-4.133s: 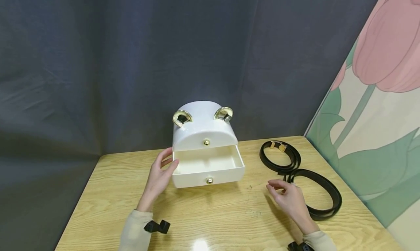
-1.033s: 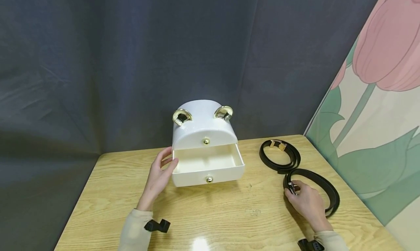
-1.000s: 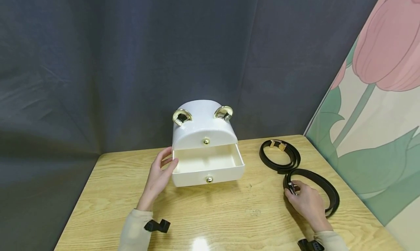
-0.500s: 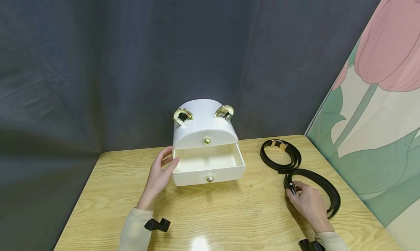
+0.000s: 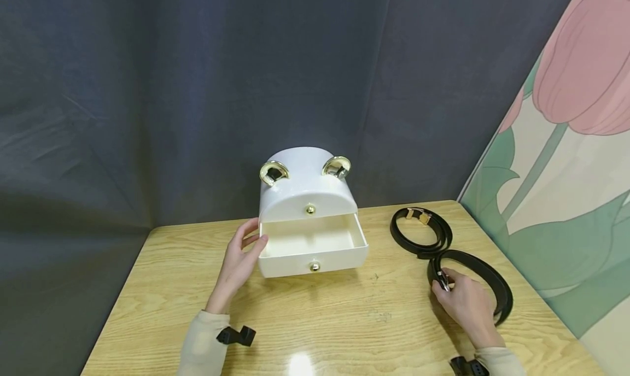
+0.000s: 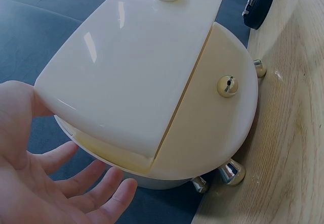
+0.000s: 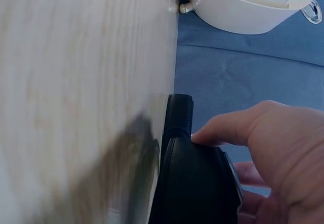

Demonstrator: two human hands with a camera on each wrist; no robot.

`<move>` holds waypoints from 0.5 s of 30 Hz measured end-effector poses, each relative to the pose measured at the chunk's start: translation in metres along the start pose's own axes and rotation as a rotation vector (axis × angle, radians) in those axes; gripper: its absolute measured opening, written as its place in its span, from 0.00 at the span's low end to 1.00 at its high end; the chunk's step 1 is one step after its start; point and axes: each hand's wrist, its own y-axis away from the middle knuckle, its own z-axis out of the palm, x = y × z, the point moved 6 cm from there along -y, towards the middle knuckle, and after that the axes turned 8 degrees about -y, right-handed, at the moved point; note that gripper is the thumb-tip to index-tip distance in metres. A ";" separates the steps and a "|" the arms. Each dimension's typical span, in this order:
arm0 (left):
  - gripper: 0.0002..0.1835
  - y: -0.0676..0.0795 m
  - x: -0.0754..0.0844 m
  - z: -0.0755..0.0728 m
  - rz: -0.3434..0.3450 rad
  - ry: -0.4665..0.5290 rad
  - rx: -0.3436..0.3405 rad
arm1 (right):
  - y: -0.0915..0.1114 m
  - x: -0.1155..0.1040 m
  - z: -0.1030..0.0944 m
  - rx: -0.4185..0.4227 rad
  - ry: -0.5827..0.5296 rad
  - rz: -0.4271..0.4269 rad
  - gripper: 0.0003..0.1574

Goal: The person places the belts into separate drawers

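At the left, the left hand [image 5: 238,264] lies along the side of a white cabinet [image 5: 305,171], its thumb on the wall of the pulled-out drawer [image 5: 285,268]. This grip is fairly wide, the fingers loosely spread rather than clenched. A light, steady touch should serve best here — too firm a push on the drawer could slide it or turn the cabinet.

Farther right on the desk [image 5: 334,321], the far belt [image 5: 444,234] lies coiled, its gold-coloured metal at the back. Just in front of it, at the desk's right side, is the nearer belt [image 5: 504,295], its coil touching the other or nearly so.

The right hand [image 5: 467,305] has that nearer belt pinched beside its metal buckle [image 5: 444,281], a narrow grip. Taking every layer of the coil between thumb and fingers would guard against unwinding, and any lift is best made straight up — clear of the neighbouring belt.
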 end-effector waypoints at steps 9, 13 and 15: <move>0.29 0.000 -0.002 0.001 -0.001 0.006 -0.006 | 0.003 -0.002 -0.010 0.031 0.066 -0.005 0.26; 0.29 0.000 -0.001 0.001 0.003 0.006 -0.006 | 0.003 0.000 -0.012 -0.002 0.074 0.054 0.29; 0.29 -0.001 -0.001 0.001 0.006 0.004 -0.004 | 0.003 0.000 -0.013 -0.003 0.073 0.068 0.29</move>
